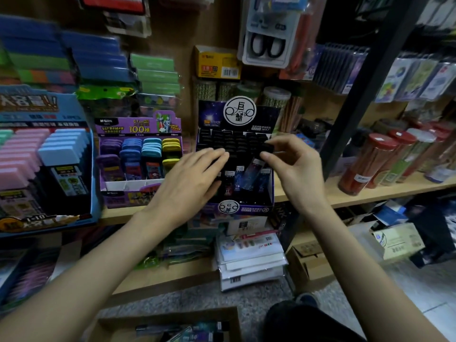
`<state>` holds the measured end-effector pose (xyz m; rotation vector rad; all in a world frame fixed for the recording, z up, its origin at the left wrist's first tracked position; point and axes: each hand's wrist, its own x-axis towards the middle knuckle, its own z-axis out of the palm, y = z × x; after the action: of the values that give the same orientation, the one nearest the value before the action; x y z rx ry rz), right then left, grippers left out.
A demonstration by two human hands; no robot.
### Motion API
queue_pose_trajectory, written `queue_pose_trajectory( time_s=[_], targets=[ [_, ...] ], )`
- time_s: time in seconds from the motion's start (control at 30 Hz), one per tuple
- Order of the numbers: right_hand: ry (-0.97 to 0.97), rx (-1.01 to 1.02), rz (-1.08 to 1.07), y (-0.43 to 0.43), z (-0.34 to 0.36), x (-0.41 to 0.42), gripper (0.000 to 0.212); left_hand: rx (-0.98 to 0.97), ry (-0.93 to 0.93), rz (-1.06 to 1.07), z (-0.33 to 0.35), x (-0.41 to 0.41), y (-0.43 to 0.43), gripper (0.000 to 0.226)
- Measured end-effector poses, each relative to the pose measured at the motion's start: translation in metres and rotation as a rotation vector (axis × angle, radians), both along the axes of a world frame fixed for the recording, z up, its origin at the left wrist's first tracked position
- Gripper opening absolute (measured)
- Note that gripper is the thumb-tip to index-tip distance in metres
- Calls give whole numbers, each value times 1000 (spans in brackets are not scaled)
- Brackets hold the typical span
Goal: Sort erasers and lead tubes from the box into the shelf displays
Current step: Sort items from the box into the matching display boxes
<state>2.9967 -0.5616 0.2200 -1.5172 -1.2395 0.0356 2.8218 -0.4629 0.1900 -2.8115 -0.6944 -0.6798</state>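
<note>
A lead tube [253, 172] is pinched by the right hand [294, 166] over the well-stocked display [246, 209], which is steadied by the flat left hand [195, 174]. More tubes [182, 328] are left in the box [116, 328].

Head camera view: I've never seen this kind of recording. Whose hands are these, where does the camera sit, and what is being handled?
There is no machine here. A person works with two bare hands, and the only camera is a wide-angle one worn on their head. It looks forward and down, so the arms reach in from the bottom of the picture.

The person faces a wooden shelf. In the middle stands a dark display box of black-capped lead tubes. The left hand rests with straight fingers on its left rows. The right hand pinches the black top of one tube between thumb and forefinger.

To the left stand a purple display of coloured cases and a blue display of pink and blue erasers. At the bottom edge, a cardboard box holds loose tubes.
</note>
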Motion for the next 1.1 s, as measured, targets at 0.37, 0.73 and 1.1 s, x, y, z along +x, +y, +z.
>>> queue_pose_trajectory(
  time_s=[0.37,0.73,1.1],
  targets=[
    [-129,-100,122,13,-17,-6,18,-44,-57,-18,-4,1,6,50],
    [-455,-210,18,12,-13,-7,26,-158,-96,-29,-1,-15,-3,55],
    [-502,-621,425,-43,-95,-75,18,-734,52,56,-108,-112,-47,26]
  ],
)
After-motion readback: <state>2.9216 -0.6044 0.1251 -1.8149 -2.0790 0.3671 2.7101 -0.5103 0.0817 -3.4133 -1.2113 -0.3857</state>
